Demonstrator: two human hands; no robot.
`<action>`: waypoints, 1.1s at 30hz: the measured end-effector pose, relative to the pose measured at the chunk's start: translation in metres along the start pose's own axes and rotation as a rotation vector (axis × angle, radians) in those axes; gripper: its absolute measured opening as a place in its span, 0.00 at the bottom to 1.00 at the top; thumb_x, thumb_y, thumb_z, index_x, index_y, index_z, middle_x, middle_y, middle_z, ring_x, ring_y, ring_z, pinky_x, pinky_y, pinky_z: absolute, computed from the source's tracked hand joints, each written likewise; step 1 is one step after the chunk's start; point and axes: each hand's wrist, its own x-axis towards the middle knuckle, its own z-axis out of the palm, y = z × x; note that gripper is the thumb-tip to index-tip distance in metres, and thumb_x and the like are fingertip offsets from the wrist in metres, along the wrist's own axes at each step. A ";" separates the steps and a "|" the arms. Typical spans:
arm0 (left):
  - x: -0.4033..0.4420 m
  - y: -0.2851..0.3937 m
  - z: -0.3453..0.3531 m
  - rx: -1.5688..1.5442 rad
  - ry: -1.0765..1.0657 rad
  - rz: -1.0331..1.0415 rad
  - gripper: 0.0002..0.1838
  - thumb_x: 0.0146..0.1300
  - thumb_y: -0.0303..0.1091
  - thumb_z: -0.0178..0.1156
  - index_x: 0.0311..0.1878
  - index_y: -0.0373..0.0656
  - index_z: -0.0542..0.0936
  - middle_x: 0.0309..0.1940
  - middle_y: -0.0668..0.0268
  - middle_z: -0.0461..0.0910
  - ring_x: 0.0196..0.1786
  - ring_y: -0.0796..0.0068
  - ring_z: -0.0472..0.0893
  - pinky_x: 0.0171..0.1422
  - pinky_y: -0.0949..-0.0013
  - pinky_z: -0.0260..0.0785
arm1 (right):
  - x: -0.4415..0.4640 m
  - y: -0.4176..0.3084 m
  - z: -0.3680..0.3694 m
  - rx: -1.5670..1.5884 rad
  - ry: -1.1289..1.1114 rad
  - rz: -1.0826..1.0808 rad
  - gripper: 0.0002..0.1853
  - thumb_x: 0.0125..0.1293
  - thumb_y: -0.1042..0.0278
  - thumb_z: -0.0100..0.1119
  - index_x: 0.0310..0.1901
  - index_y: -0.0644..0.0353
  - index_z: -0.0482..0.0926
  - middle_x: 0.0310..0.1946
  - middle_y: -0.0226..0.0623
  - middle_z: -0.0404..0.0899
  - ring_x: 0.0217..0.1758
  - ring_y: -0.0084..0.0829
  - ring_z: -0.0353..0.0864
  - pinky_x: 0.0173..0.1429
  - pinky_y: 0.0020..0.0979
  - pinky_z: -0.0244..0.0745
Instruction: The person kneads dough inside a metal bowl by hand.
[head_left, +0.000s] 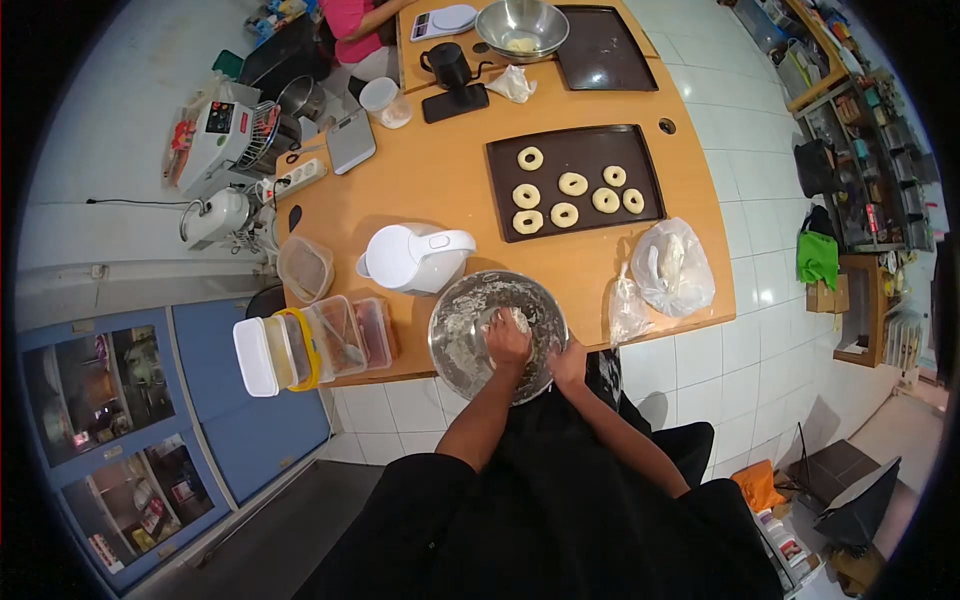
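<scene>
My left hand (pixel 508 342) is down inside a steel mixing bowl (pixel 455 368) at the table's front edge. Its fingers are curled into pale, sticky dough (pixel 521 322), which hides the fingertips. Floury smears coat the inside of the bowl. On the bowl's right side, my right hand (pixel 569 366) is closed on the rim. Just behind the bowl stands a white electric kettle (pixel 410 256). Farther back, a dark baking tray (pixel 590 150) bears several dough rings (pixel 573 184).
Plastic containers (pixel 335 335) stack at the left front edge. Plastic bags (pixel 675 268) lie right. A scale (pixel 351 142), a black pouring kettle (pixel 451 66), another steel bowl (pixel 522 28) and second tray (pixel 605 50) stand farther back. A person in a pink top (pixel 348 18) is beyond.
</scene>
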 end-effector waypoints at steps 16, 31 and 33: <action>0.035 -0.026 0.041 -0.162 0.210 -0.137 0.27 0.46 0.39 0.63 0.52 0.41 0.76 0.52 0.54 0.78 0.56 0.53 0.75 0.61 0.48 0.63 | -0.002 -0.008 -0.001 -0.043 0.052 -0.127 0.16 0.59 0.74 0.54 0.49 0.69 0.77 0.38 0.58 0.80 0.44 0.58 0.80 0.48 0.46 0.74; 0.052 -0.061 0.032 -1.146 -0.029 -0.242 0.14 0.65 0.37 0.56 0.48 0.36 0.78 0.41 0.53 0.80 0.40 0.59 0.78 0.54 0.59 0.69 | -0.003 0.002 0.001 0.014 0.057 -0.113 0.16 0.58 0.76 0.54 0.49 0.69 0.75 0.38 0.59 0.80 0.45 0.60 0.78 0.51 0.47 0.72; 0.046 -0.071 0.032 -0.798 -0.054 -0.083 0.20 0.60 0.36 0.61 0.53 0.38 0.75 0.46 0.49 0.79 0.48 0.51 0.77 0.58 0.54 0.68 | -0.003 0.001 0.001 0.031 0.062 -0.156 0.16 0.58 0.77 0.54 0.49 0.69 0.75 0.38 0.59 0.80 0.45 0.60 0.78 0.51 0.47 0.72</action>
